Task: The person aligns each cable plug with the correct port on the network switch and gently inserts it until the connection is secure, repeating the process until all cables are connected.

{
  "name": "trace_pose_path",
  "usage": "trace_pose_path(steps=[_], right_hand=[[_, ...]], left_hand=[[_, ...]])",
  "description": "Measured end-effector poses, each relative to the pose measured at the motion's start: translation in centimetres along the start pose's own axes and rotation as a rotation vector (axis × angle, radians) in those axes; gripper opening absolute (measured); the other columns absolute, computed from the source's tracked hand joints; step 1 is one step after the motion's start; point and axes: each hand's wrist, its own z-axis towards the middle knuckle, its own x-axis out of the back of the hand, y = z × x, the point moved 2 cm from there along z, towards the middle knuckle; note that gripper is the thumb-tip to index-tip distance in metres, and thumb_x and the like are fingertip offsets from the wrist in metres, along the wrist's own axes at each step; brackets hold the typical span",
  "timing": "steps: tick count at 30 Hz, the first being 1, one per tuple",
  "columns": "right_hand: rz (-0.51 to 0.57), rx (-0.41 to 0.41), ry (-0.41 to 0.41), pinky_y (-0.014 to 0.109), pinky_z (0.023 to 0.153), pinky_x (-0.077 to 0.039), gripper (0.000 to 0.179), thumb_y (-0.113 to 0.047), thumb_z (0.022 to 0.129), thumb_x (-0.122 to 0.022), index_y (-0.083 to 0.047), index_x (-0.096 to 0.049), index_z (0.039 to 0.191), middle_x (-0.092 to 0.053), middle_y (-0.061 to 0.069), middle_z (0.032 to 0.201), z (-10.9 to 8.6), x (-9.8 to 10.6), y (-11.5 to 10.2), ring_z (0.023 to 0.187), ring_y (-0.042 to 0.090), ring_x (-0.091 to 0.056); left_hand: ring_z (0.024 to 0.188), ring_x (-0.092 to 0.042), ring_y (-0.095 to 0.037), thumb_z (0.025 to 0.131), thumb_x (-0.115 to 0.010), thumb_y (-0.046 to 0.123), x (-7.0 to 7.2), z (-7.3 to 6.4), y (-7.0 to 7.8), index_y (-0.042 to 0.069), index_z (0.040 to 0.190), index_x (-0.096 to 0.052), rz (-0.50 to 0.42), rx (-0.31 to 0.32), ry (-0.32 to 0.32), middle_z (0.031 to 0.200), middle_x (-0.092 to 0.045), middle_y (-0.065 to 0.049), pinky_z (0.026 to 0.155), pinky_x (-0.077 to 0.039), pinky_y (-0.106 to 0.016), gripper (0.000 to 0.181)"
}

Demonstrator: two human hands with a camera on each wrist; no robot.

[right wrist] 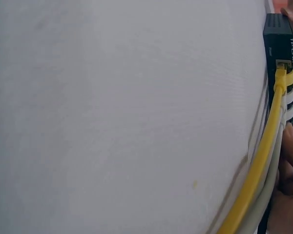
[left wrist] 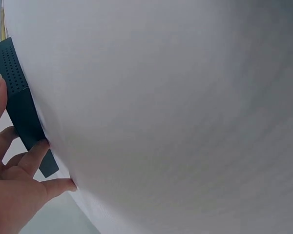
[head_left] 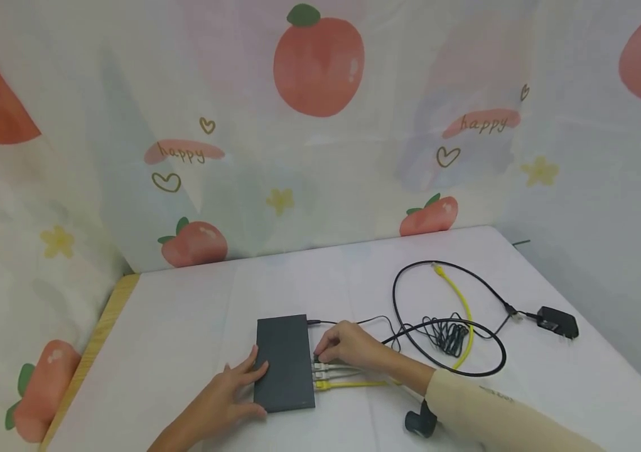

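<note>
A dark TP-LINK network switch (head_left: 284, 364) lies flat on the white table, its row of ports on the right side. My left hand (head_left: 230, 392) holds the switch at its left side, fingers at the edge and over the top, thumb by the near corner. At the ports, my right hand (head_left: 348, 345) pinches the end of a black network cable (head_left: 390, 339); its plug is mostly hidden by the fingers. Just nearer, two pale cables (head_left: 334, 375) and a yellow cable (head_left: 348, 383) sit in neighbouring ports. In the right wrist view the yellow plug (right wrist: 281, 80) shows clearly.
A thin power lead (head_left: 323, 322) runs from the switch's far right corner. Right of it lie the looped black cable (head_left: 484, 373), a bundled black cord (head_left: 449, 339), a yellow cable (head_left: 456, 290) and a power adapter (head_left: 557, 322). A dark cylindrical object (head_left: 420, 424) shows beneath the right forearm.
</note>
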Motion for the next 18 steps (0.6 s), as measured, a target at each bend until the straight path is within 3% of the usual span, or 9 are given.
trace_pose_path(steps=[8, 18], right_hand=[[0.023, -0.031, -0.017, 0.030, 0.074, -0.047, 0.008, -0.008, 0.079, -0.074, -0.011, -0.072, 0.086, -0.067, -0.005, 0.075, 0.57, 0.37, -0.22, 0.072, 0.010, -0.059], [0.010, -0.041, -0.076, 0.030, 0.077, -0.047, 0.010, -0.012, 0.084, -0.071, -0.013, -0.072, 0.094, -0.067, -0.009, 0.081, 0.52, 0.09, 0.24, 0.077, 0.008, -0.060]], left_hand=[[0.133, -0.026, -0.039, 0.072, -0.074, 0.047, 0.08, 0.29, 0.21, 0.001, 0.135, -0.048, -0.007, -0.001, 0.011, 0.150, -0.019, -0.021, 0.098, -0.013, -0.070, 0.083], [0.132, -0.026, -0.040, 0.072, -0.073, 0.048, -0.08, 0.25, 0.11, -0.001, 0.135, -0.048, -0.006, -0.002, 0.003, 0.150, -0.019, -0.022, 0.097, -0.014, -0.071, 0.083]])
